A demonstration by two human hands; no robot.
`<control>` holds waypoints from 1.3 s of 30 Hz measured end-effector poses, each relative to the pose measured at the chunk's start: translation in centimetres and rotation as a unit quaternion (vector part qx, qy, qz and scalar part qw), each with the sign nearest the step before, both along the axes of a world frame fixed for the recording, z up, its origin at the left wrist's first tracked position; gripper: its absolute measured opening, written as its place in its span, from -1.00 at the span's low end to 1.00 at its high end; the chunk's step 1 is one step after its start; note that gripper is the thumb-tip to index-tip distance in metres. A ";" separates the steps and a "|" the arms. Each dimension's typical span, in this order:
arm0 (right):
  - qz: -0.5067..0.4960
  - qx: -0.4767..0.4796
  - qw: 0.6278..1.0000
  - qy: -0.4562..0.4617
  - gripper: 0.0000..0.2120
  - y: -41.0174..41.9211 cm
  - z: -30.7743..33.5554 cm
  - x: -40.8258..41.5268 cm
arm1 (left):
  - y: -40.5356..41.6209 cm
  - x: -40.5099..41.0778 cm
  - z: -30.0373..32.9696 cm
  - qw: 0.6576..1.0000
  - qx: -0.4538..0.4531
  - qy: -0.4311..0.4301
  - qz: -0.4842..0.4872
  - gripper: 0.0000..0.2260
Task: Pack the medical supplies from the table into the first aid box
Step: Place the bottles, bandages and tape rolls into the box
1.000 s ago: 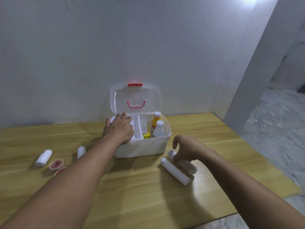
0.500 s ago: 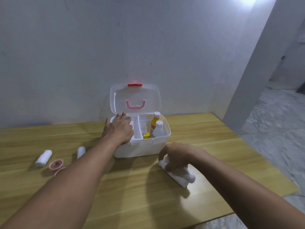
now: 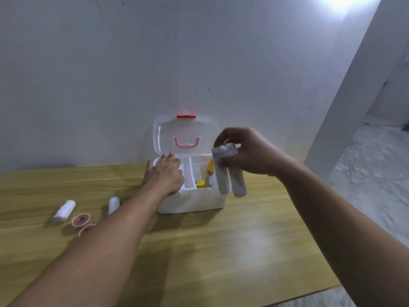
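Note:
The white first aid box (image 3: 190,201) stands open on the wooden table (image 3: 199,251), its clear lid (image 3: 163,134) with a pink handle raised against the wall. Inside it I see an orange bottle (image 3: 209,171) and a small yellow item (image 3: 200,184). My left hand (image 3: 164,173) rests flat on the box's left rim. My right hand (image 3: 245,151) holds two white rolls (image 3: 231,178) by their tops, hanging over the box's right end. On the table to the left lie two white rolls (image 3: 64,209) (image 3: 114,204) and two red round tape spools (image 3: 80,220) (image 3: 86,229).
A white wall stands right behind the box. A white pillar (image 3: 354,85) rises at the right, beyond the table's right edge, with grey floor (image 3: 376,185) past it. The table's front edge runs near the lower right corner.
My right hand took hold of the two white rolls on the table in front of the box and lifted them up over the box's right end. My left hand stayed on the rim.

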State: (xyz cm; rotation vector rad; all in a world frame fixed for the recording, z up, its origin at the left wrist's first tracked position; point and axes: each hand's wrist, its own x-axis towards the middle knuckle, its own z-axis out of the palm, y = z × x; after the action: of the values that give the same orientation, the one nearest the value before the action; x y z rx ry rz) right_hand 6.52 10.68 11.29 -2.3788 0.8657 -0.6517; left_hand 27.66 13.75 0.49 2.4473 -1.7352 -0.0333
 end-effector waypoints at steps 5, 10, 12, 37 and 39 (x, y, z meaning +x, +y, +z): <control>0.010 -0.002 0.998 -0.063 -0.71 -0.9 -0.6 2.9 | 0.2 0.2 -0.2 0.999 -0.022 0.019 -0.017 -0.53; 0.005 -0.027 1.000 -0.014 -0.62 -2.3 -2.2 5.0 | 0.1 0.2 -0.3 1.000 -0.015 0.018 -0.011 -0.52; -0.006 -0.025 1.000 0.003 -0.64 -2.7 -2.9 5.6 | -0.1 0.3 -0.3 1.000 -0.005 0.009 -0.006 -0.52; -0.008 -0.089 0.985 0.147 -0.66 -2.8 -7.7 3.9 | -0.1 0.1 -0.2 1.000 -0.006 -0.005 0.000 -0.53; -0.002 -0.051 0.994 0.097 -0.68 -3.0 -7.0 3.5 | -0.1 0.2 -0.2 1.000 -0.003 -0.005 0.000 -0.53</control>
State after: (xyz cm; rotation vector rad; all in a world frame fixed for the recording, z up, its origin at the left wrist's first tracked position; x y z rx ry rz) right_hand 10.01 7.68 4.25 -2.5654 0.9386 -0.4806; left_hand 27.83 13.60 0.27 2.4478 -1.7362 -0.0165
